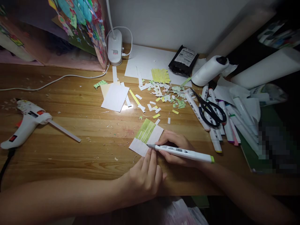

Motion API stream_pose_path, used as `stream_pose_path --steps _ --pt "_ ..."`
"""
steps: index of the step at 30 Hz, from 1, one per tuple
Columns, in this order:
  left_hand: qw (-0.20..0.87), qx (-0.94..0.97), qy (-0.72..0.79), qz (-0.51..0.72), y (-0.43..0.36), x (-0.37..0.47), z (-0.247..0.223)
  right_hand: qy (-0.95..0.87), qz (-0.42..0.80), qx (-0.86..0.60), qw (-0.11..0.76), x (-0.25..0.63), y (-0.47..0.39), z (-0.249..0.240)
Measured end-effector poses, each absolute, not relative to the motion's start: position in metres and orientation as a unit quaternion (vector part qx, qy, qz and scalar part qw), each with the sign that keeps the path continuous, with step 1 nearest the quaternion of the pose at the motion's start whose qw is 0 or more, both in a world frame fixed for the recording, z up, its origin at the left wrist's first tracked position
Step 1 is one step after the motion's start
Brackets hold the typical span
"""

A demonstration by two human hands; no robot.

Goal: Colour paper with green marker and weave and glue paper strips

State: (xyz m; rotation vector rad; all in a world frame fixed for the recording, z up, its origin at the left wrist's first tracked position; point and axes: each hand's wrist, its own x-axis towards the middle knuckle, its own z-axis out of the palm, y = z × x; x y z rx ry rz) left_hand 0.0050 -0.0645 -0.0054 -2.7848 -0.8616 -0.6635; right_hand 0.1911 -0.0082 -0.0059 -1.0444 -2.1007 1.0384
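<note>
A small piece of white paper (138, 147), partly coloured in green stripes, lies tilted on the wooden table. My left hand (144, 175) is closed at its lower edge, fingertips together on the paper. A white marker (187, 153) with a lime-green end rests in the grip of my right hand (175, 140). The grey tip of this marker touches the paper just below the stripes, close to my left fingertips. The right index finger reaches to the paper's right side. Part of the right palm is hidden behind the marker.
Paper scraps (164, 92) litter the table beyond my hands, near blank paper cards (116, 97). Black-handled scissors (211, 109) lie on several markers (231, 125) to the right. A glue gun (30, 117) sits left. Behind are a lamp base (115, 47) and a black packet (184, 61).
</note>
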Motion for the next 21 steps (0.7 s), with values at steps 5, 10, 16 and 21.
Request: stream_pose_path --steps 5,10,16,21 --pt "0.071 -0.928 -0.285 -0.227 -0.0659 0.0037 -0.0027 -0.776 0.395 -0.398 0.288 0.1909 -0.0092 -0.0071" --pt "0.072 -0.931 -0.28 -0.224 -0.067 0.0036 -0.0025 -0.775 0.395 -0.405 0.28 0.1912 -0.0095 -0.0074" --pt "0.069 -0.927 -0.285 -0.234 -0.0662 0.0047 -0.0036 -0.771 0.404 -0.402 0.283 0.1921 -0.009 -0.0057" --pt "0.057 -0.925 -0.29 -0.238 -0.0652 0.0046 -0.0039 -0.774 0.4 -0.396 0.291 0.1918 -0.0084 -0.0033"
